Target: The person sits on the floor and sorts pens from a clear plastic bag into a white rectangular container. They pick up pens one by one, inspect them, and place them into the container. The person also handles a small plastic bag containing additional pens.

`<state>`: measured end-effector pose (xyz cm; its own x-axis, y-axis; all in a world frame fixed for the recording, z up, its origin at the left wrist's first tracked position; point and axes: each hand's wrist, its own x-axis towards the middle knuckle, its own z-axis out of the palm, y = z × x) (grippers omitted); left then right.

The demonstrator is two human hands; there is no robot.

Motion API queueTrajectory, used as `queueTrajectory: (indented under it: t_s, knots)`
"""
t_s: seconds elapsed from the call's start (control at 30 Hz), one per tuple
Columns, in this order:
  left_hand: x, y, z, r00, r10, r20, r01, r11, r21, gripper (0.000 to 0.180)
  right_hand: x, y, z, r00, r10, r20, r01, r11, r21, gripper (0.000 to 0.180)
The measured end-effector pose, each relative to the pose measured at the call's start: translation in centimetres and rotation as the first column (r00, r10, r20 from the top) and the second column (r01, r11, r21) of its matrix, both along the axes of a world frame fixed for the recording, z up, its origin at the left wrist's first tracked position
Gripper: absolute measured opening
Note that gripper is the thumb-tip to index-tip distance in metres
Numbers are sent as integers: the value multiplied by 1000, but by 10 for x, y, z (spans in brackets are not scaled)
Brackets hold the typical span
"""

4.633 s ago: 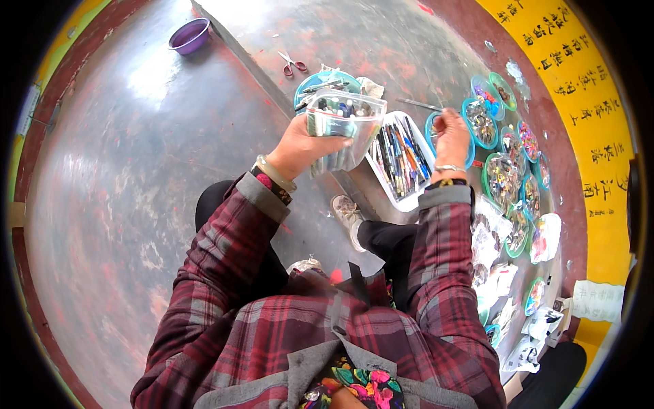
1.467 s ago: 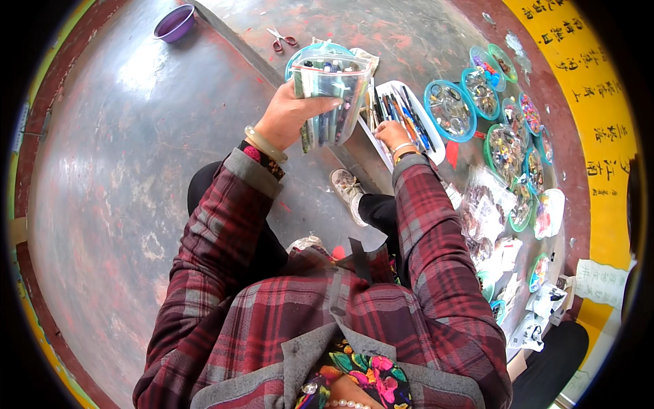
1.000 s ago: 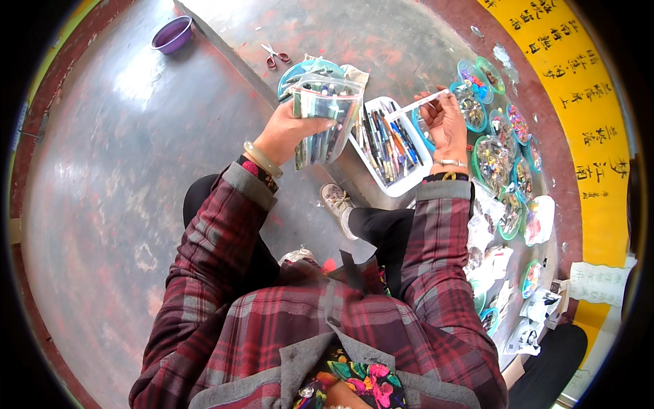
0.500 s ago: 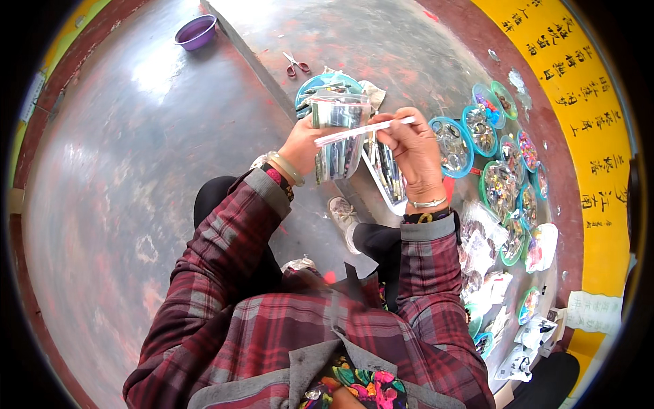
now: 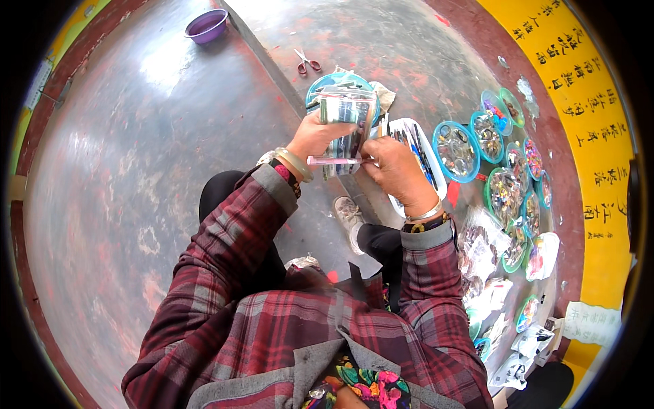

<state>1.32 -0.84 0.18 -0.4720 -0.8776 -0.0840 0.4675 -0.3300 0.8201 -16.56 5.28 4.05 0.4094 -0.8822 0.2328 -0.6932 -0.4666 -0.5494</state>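
One purple basin [image 5: 206,27] far left on the floor, well apart. Red-handled scissors [image 5: 308,67] next, near the blue basket [image 5: 320,83] partly hidden behind my bag. Left hand [image 5: 312,138] grips the clear zip bag [image 5: 347,112], thumb across its front, pens showing through. Change: the pink stick [image 5: 330,161], maybe a pen, was tilted up out to the right a second ago; now it's roughly level across the bag's lower front. Right hand [image 5: 397,172] has come left with it, fingers pinching its right end. My read: work has shifted from tray to bag, stick not inside. Can't tell if it touches the plastic. White tray [image 5: 439,184] of pens partly hidden behind my right hand.
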Motion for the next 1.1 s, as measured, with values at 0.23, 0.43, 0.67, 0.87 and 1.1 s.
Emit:
queueTrajectory:
  t_s: [0.23,0.43,0.67,0.87,1.1]
  knots:
    - [1,5,1,999,-33,26,33,999,-5,34,-7,6,22,725,-263,636,-6,921,389,36]
    - [-6,11,-1,974,-202,99,201,979,18,34,-37,-1,28,318,-349,881,58,935,350,22]
    - [-13,17,-17,903,-365,227,372,928,11,38,-48,-7,20,336,-335,880,223,936,272,56]
    - [-14,18,-20,853,-418,314,428,903,39,44,-49,-4,25,338,-314,887,269,936,229,86]
    - [-14,20,-15,841,-454,294,459,887,57,44,-48,-11,16,295,-314,902,284,931,230,62]
